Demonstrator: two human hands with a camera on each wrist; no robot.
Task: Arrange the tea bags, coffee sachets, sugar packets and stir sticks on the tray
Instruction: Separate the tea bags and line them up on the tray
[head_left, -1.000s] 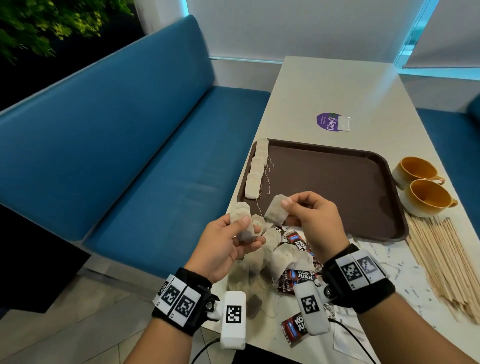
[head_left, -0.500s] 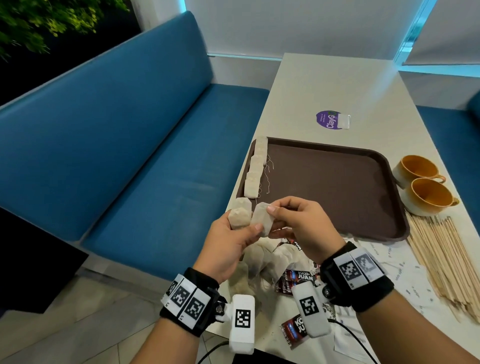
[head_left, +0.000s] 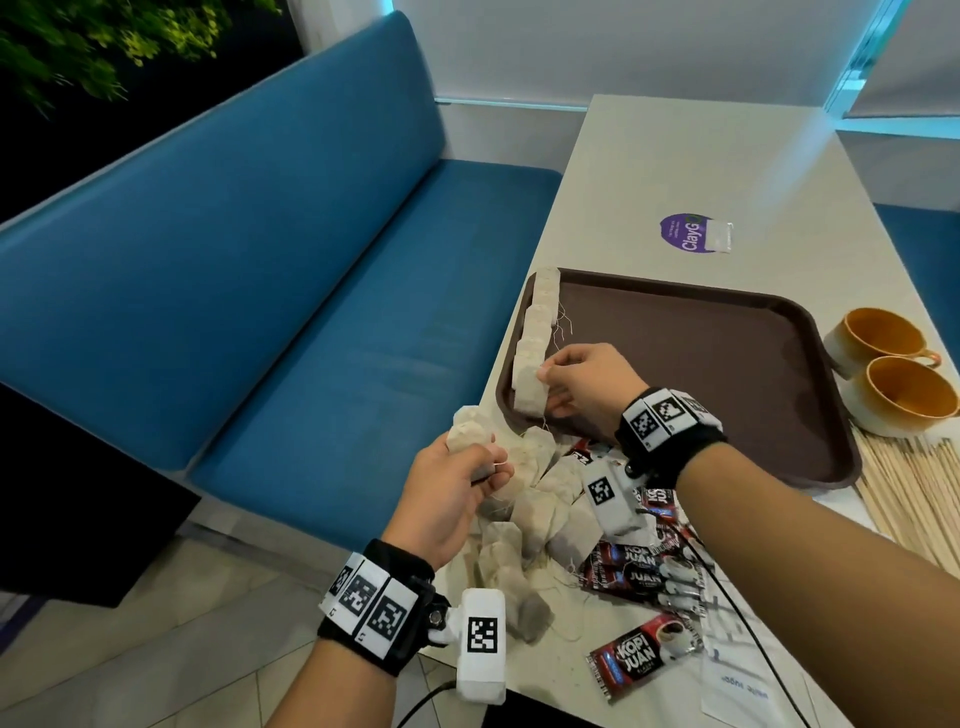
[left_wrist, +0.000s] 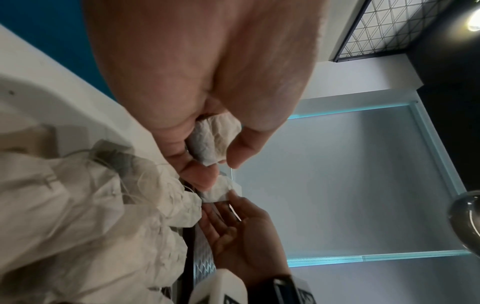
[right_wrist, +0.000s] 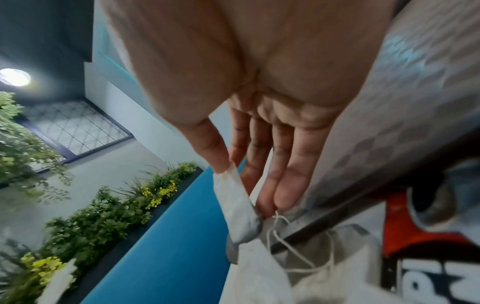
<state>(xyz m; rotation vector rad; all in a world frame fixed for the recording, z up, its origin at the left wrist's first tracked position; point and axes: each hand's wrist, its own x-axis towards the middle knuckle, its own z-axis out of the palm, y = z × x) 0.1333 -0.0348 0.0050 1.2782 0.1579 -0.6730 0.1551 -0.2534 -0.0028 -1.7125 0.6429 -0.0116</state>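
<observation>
A brown tray (head_left: 701, 364) lies on the white table, with a row of tea bags (head_left: 541, 312) along its left edge. My right hand (head_left: 545, 387) pinches one tea bag (head_left: 530, 397) between thumb and fingers at the near end of that row; the right wrist view shows this tea bag (right_wrist: 236, 205) hanging from the thumb. My left hand (head_left: 485, 465) hovers over the table's left edge and grips a few tea bags (head_left: 467, 431), seen crumpled in the left wrist view (left_wrist: 215, 142). A loose heap of tea bags (head_left: 545, 514) lies below both hands.
Red-and-black coffee sachets (head_left: 641, 571) lie near the table's front, one (head_left: 644, 657) apart from the others. Wooden stir sticks (head_left: 919, 483) lie at the right beside two yellow cups (head_left: 909, 397). White paper packets (head_left: 737, 680) lie at the front edge. A blue bench (head_left: 311, 312) runs along the left.
My right hand took a tea bag from beside my left hand and carried it forward to the near end of the row on the tray. The left hand stayed put, still holding its tea bags.
</observation>
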